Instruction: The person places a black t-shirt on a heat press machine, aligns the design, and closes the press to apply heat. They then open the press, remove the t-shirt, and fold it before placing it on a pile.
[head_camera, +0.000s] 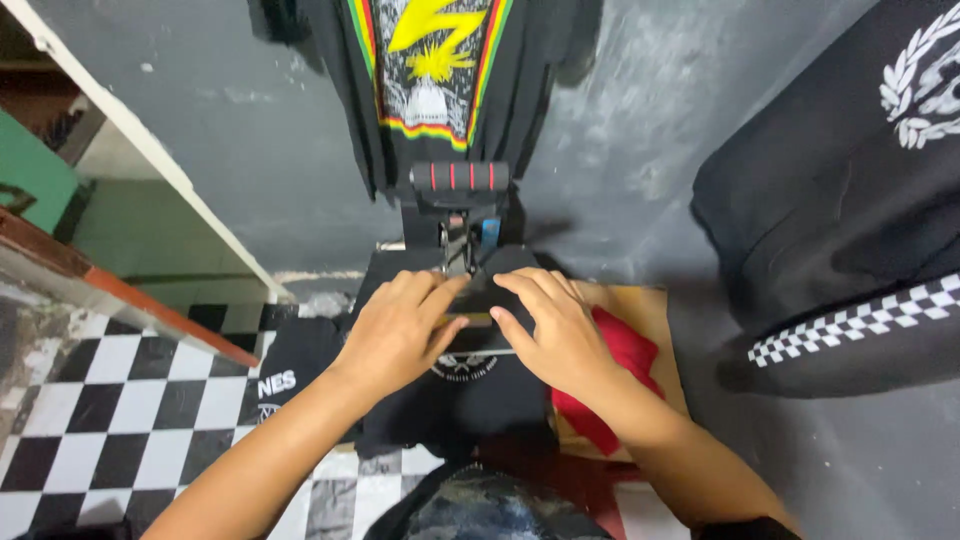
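Note:
A black shirt with a white round print lies spread on the lower plate of a heat press. My left hand and my right hand rest flat on the shirt, fingers pointing toward each other. Between the fingertips sits a small yellowish strip on the fabric. The fingers press on or beside it; I cannot tell if either hand pinches it. The press's black handle with red rings stands raised just behind my hands.
A red cloth on a brown board lies right of the press. Black printed shirts hang on the grey wall behind and at right. Another black printed garment lies left, above a black-and-white checkered floor.

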